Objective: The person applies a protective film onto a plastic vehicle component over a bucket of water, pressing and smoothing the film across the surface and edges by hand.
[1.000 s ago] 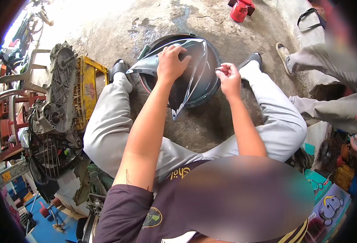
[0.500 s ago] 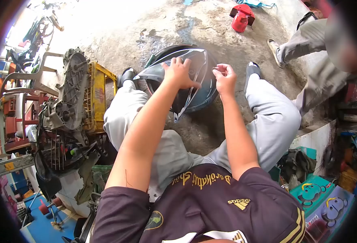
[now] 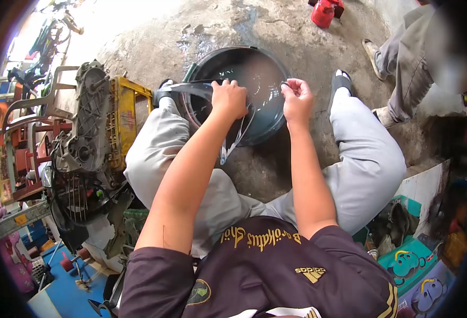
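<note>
1 cam, head-worn, sits above & behind the L hand (image 3: 229, 99) and R hand (image 3: 298, 100), facing fwd & steeply down. Mid-close: both hands show a bit above ctr, w/ the shirt (image 3: 244, 265) behind them at btm edge, tub (image 3: 268, 135) by them & floor (image 3: 154, 53) beyond, up top. V. wide view, rounded, dark corners.

Workshop, apparently mechanical. Indicators: a bare metal machine casing (image 3: 89, 124) beside a yellow crate (image 3: 123, 119), left of the left hand's fingers (image 3: 234, 84); worn, wet-stained concrete floor (image 3: 148, 50) beyond them.
</note>
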A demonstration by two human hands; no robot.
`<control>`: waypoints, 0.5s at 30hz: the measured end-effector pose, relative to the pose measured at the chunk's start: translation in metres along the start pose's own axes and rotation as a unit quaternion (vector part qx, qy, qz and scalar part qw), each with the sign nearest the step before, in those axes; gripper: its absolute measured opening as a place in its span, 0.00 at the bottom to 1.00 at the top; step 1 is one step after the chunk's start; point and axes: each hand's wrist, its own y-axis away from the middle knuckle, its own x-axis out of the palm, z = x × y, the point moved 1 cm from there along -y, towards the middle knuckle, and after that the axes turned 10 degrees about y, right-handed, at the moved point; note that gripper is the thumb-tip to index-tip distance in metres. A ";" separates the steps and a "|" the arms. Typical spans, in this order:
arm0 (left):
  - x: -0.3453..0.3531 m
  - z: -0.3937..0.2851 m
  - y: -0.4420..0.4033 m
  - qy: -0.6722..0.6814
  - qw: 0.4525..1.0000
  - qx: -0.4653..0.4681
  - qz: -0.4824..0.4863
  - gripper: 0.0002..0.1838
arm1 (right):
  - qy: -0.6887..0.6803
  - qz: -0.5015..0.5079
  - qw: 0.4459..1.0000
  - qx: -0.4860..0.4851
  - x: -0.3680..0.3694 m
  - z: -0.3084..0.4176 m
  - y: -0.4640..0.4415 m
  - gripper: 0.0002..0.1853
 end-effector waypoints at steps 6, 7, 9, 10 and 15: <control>0.041 -0.028 -0.066 0.012 0.999 0.022 -0.040 0.13 | 0.036 0.011 0.999 -0.011 0.002 -0.002 0.001 0.06; 0.041 -0.033 -0.071 0.011 0.999 0.008 -0.046 0.13 | 0.031 0.007 0.999 -0.015 -0.003 0.001 0.003 0.05; 0.030 -0.033 -0.075 0.076 0.996 -0.001 -0.044 0.15 | 0.017 -0.009 1.000 -0.014 -0.011 0.003 0.002 0.05; 0.031 -0.031 -0.076 0.119 0.991 -0.003 -0.068 0.16 | 0.018 -0.009 1.000 -0.016 -0.013 -0.002 -0.003 0.05; 0.032 -0.026 -0.065 0.123 0.988 0.020 -0.088 0.19 | -0.062 -0.040 0.997 0.034 -0.016 -0.005 -0.006 0.06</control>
